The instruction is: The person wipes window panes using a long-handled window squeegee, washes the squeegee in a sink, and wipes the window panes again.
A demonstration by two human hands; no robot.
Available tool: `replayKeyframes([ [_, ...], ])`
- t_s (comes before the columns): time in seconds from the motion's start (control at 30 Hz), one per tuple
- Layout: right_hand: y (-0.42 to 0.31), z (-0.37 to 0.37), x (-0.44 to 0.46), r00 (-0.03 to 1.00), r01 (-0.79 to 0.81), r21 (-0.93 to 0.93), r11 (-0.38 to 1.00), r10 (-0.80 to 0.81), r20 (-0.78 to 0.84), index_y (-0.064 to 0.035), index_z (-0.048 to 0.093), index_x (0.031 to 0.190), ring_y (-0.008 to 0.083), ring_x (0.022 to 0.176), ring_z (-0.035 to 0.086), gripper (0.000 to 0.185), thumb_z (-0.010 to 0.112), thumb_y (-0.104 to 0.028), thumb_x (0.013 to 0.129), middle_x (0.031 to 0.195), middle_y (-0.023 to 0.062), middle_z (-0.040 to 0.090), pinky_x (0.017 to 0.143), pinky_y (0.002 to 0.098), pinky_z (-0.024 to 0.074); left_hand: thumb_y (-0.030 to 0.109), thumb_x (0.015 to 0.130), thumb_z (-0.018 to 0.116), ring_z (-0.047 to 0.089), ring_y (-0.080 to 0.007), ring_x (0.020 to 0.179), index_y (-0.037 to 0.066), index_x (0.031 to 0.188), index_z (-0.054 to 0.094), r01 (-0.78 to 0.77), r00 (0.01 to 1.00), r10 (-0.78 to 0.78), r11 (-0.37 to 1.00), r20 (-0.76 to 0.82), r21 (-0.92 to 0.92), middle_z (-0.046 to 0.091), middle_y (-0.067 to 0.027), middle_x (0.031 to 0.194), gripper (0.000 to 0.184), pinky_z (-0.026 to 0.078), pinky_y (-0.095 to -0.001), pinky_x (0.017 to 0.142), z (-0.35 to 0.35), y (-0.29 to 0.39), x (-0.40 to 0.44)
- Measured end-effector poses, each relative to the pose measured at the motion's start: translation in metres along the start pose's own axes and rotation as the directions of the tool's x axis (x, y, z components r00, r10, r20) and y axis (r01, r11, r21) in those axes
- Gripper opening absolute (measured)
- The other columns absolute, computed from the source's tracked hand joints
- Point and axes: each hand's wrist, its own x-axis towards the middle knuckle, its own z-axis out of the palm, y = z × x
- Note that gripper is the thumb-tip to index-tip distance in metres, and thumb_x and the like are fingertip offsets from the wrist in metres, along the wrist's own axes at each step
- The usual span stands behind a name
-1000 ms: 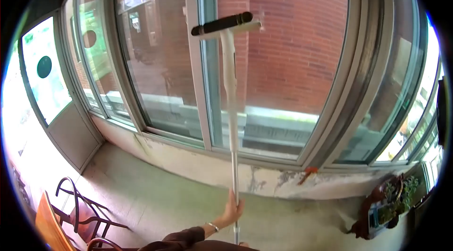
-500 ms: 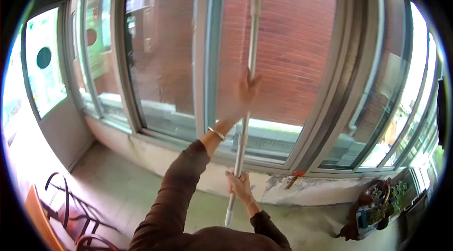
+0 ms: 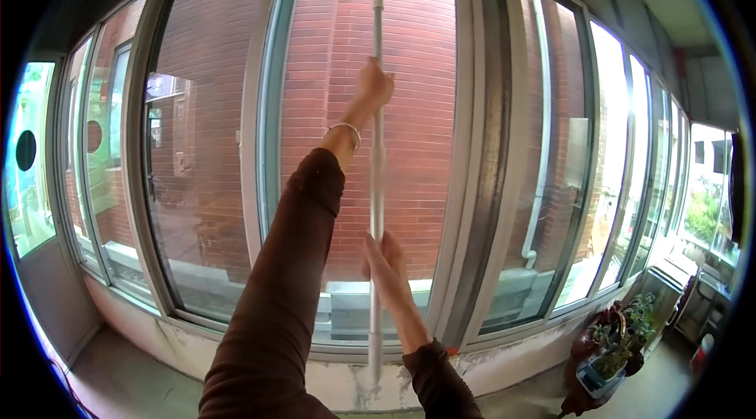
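A long pale metal pole (image 3: 377, 190), made of joined sections, stands upright before a large window. Its top end is out of view above. My left hand (image 3: 376, 87), with a bracelet at the wrist, is raised high and closed around the upper part of the pole. Lower down, my right hand (image 3: 386, 268) is wrapped around the same pole, its fingers partly hidden. Below it the pole's bottom end (image 3: 375, 376) hangs in front of the low wall. Behind the pole is the window pane (image 3: 425, 151), with a brick wall beyond it.
Window frames (image 3: 480, 143) run along both sides. A glazed door (image 3: 47, 261) with a dark round mark stands at far left. Potted plants (image 3: 610, 356) sit on the floor at right. Peeling paint shows on the low wall (image 3: 520, 368).
My left hand was open and blurred beside the pole; now it is closed on it, higher up. The pole and right hand have risen, and the view has tilted up and turned right.
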Motion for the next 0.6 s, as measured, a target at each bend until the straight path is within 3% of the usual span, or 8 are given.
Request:
replayKeyframes([
  [0.1, 0.03, -0.042, 0.003, 0.994, -0.104, -0.239, 0.965, 0.098, -0.04, -0.0083, 0.044, 0.092, 0.0061, 0.047, 0.043, 0.026, 0.052, -0.033, 0.096, 0.064, -0.0026, 0.044, 0.041, 0.0246, 0.0355, 0.015, 0.086, 0.061, 0.062, -0.0415, 0.083, -0.004, 0.116, 0.041, -0.011, 1.0, 0.011, 0.999, -0.01, 0.051, 0.061, -0.0272, 0.088, 0.041, 0.051, -0.0476, 0.065, 0.035, -0.015, -0.016],
  [0.3, 0.127, -0.075, -0.078, 0.942, -0.322, -0.194, 0.927, 0.293, -0.162, -0.0042, 0.044, 0.091, 0.0084, 0.048, 0.045, 0.03, 0.052, -0.033, 0.095, 0.058, -0.0008, 0.044, 0.044, 0.0255, 0.0367, 0.012, 0.09, 0.052, 0.061, -0.0349, 0.059, -0.004, 0.121, 0.033, 0.156, 0.976, -0.155, 0.988, 0.154, 0.005, 0.059, -0.0215, 0.072, 0.04, 0.047, -0.044, 0.047, 0.06, -0.054, -0.161],
  [0.33, 0.152, -0.079, -0.101, 0.921, -0.377, -0.189, 0.907, 0.345, -0.183, -0.0032, 0.044, 0.091, 0.0095, 0.049, 0.046, 0.03, 0.052, -0.032, 0.094, 0.059, 0.0003, 0.046, 0.045, 0.0269, 0.038, 0.013, 0.091, 0.051, 0.059, -0.0321, 0.055, -0.005, 0.122, 0.032, 0.062, 0.992, -0.067, 0.997, 0.107, 0.048, 0.058, -0.0192, 0.068, 0.04, 0.045, -0.0416, 0.044, 0.079, -0.09, -0.193],
  [0.43, 0.208, -0.091, -0.186, 0.898, -0.438, -0.311, 0.843, 0.401, -0.179, -0.0022, 0.047, 0.089, 0.0115, 0.05, 0.048, 0.032, 0.055, -0.033, 0.092, 0.06, 0.0022, 0.05, 0.047, 0.029, 0.0395, 0.023, 0.093, 0.05, 0.061, -0.0413, 0.072, 0.001, 0.122, 0.038, 0.134, 0.97, -0.146, 0.988, 0.193, 0.077, 0.058, -0.0268, 0.086, 0.039, 0.048, -0.0469, 0.058, 0.068, -0.108, -0.299],
  [0.5, 0.232, -0.094, -0.247, 0.862, -0.508, -0.324, 0.799, 0.467, -0.198, -0.0021, 0.048, 0.087, 0.0118, 0.05, 0.048, 0.033, 0.056, -0.033, 0.091, 0.059, 0.0017, 0.05, 0.047, 0.0293, 0.0395, 0.022, 0.093, 0.052, 0.058, -0.0422, 0.065, 0.0, 0.114, 0.037, 0.297, 0.917, -0.288, 0.955, 0.275, 0.007, 0.057, -0.0244, 0.075, 0.034, 0.042, -0.0496, 0.053, 0.063, -0.121, -0.366],
  [0.53, 0.242, -0.097, -0.279, 0.834, -0.552, -0.311, 0.773, 0.513, -0.205, -0.0022, 0.048, 0.086, 0.0118, 0.049, 0.048, 0.033, 0.057, -0.033, 0.091, 0.058, 0.0012, 0.05, 0.046, 0.0297, 0.0395, 0.021, 0.093, 0.052, 0.057, -0.0429, 0.059, -0.002, 0.116, 0.037, 0.2, 0.963, -0.182, 0.977, 0.196, -0.078, 0.056, -0.0236, 0.069, 0.037, 0.039, -0.0498, 0.048, 0.056, -0.115, -0.397],
  [0.57, 0.253, -0.102, -0.311, 0.801, -0.598, -0.316, 0.737, 0.562, -0.206, 0.0, 0.05, 0.084, 0.0134, 0.05, 0.05, 0.034, 0.058, -0.032, 0.09, 0.057, 0.0038, 0.051, 0.046, 0.0322, 0.0392, 0.02, 0.093, 0.052, 0.055, -0.0444, 0.056, -0.003, 0.119, 0.036, 0.35, 0.882, -0.315, 0.936, 0.35, -0.04, 0.056, -0.0232, 0.067, 0.039, 0.039, -0.0493, 0.046, 0.047, -0.118, -0.429],
  [0.6, 0.264, -0.107, -0.344, 0.766, -0.64, -0.323, 0.697, 0.608, -0.206, 0.0023, 0.052, 0.082, 0.0149, 0.052, 0.052, 0.035, 0.059, -0.031, 0.089, 0.057, 0.0065, 0.053, 0.046, 0.0346, 0.0389, 0.02, 0.093, 0.051, 0.054, -0.0455, 0.054, -0.004, 0.123, 0.034, 0.176, 0.966, -0.163, 0.983, 0.201, -0.048, 0.056, -0.0232, 0.065, 0.042, 0.039, -0.049, 0.045, 0.042, -0.112, -0.459],
])
